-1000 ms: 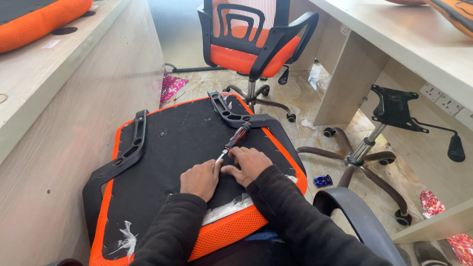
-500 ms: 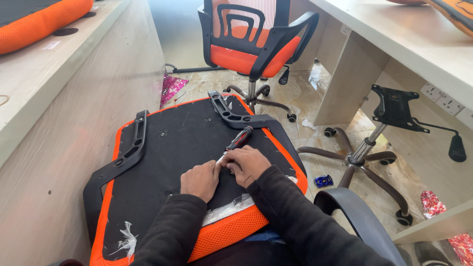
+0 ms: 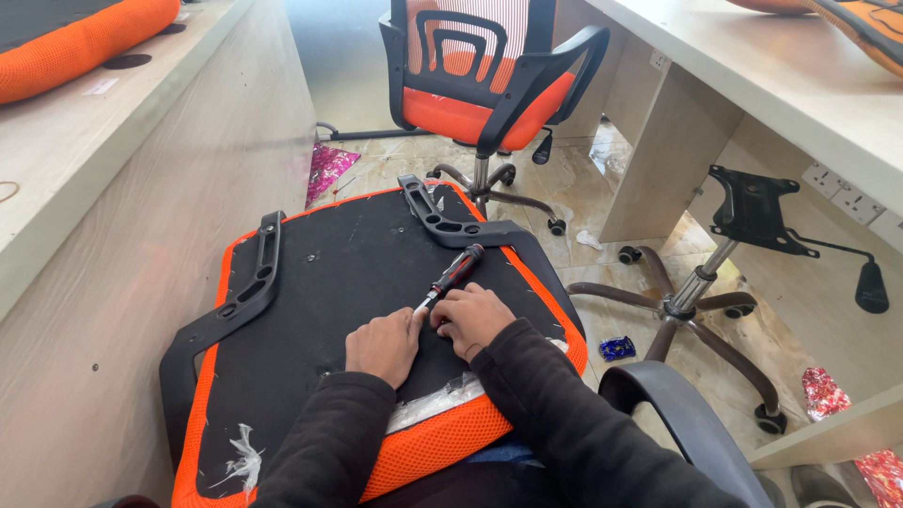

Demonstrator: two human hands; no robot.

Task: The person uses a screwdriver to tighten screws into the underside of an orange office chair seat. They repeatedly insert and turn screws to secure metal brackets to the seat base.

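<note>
Workshop floor between pale desks; upturned orange seat base (image 3: pixel 310 310) on lap. Screwdriver (image 3: pixel 453 276) lies handle up-right, tip down-left, meeting both hands. Right hand (image 3: pixel 475 318), fingers curled, pinches its shaft; left hand (image 3: pixel 384 344), fingers together, steadies the tip.

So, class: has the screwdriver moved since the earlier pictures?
No. The screwdriver lies at the same angle beside the black armrest bracket, under both hands.

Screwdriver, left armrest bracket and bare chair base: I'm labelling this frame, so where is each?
Screwdriver (image 3: pixel 454 274): head view, on its red-and-black handle.
Left armrest bracket (image 3: pixel 252 287): head view, mid-length of the black bar.
Chair base (image 3: pixel 679 307): head view, on the hub.
</note>
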